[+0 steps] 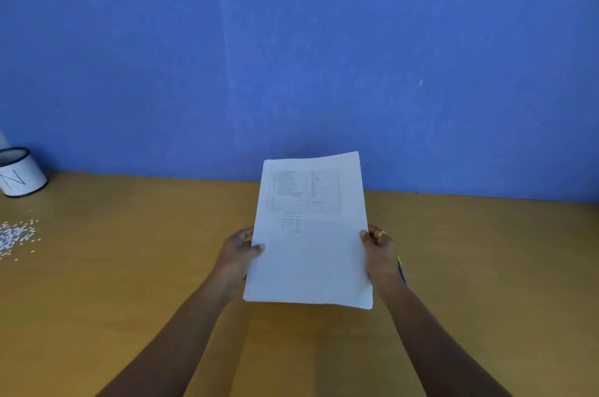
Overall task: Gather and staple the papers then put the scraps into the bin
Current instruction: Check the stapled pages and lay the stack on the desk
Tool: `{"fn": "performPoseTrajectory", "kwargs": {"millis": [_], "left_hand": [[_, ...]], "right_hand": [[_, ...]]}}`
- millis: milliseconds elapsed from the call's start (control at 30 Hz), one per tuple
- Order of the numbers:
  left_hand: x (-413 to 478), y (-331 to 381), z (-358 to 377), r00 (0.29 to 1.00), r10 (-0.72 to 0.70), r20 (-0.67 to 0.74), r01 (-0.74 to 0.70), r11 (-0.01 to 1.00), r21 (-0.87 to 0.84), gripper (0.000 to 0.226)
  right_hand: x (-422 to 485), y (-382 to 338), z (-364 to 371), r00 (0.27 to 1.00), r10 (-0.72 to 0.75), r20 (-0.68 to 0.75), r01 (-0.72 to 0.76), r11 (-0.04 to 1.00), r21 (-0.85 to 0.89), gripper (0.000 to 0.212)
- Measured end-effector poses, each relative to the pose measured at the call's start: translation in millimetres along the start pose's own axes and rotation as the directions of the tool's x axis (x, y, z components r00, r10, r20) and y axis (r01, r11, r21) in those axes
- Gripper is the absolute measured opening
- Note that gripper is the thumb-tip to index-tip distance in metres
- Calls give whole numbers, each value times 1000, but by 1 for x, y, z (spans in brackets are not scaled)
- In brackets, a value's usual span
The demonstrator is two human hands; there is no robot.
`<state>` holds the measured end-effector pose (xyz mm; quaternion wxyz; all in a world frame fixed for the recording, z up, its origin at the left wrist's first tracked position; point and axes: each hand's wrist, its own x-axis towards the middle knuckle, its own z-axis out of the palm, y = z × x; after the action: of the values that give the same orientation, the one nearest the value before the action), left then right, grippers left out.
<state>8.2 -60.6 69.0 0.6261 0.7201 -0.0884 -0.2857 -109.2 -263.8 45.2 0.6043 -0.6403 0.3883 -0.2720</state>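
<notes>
Person squaring white printed paper stack (311, 234) above brown wooden tabletop (129, 283).
Left hand (238, 255) and right hand (381, 254) fingers are pinching opposite edges, likely aligning sheets for stapling.

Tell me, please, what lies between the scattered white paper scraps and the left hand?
In the head view, only bare brown wooden tabletop lies between the white paper scraps and the left hand, which grips the white paper stack.
</notes>
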Motion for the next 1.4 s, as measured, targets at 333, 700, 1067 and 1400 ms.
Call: {"fn": "performPoseTrajectory", "kwargs": {"millis": [333,700,1067,1400], "left_hand": [[26,-21,3,989,27,-144,-13,996,92,47],[39,-39,10,995,-102,-11,102,979,176,47],[51,-65,11,993,-116,-24,118,954,275,73],[45,-62,20,996,-90,13,79,927,366,72]], "right_hand": [[5,8,5,970,180,163,-148,971,-189,33],[1,44,11,983,184,1,-170,909,-380,28],[3,51,15,989,128,-69,-146,860,-489,32],[-2,53,16,1000,-23,1,19,789,-615,46]]}}
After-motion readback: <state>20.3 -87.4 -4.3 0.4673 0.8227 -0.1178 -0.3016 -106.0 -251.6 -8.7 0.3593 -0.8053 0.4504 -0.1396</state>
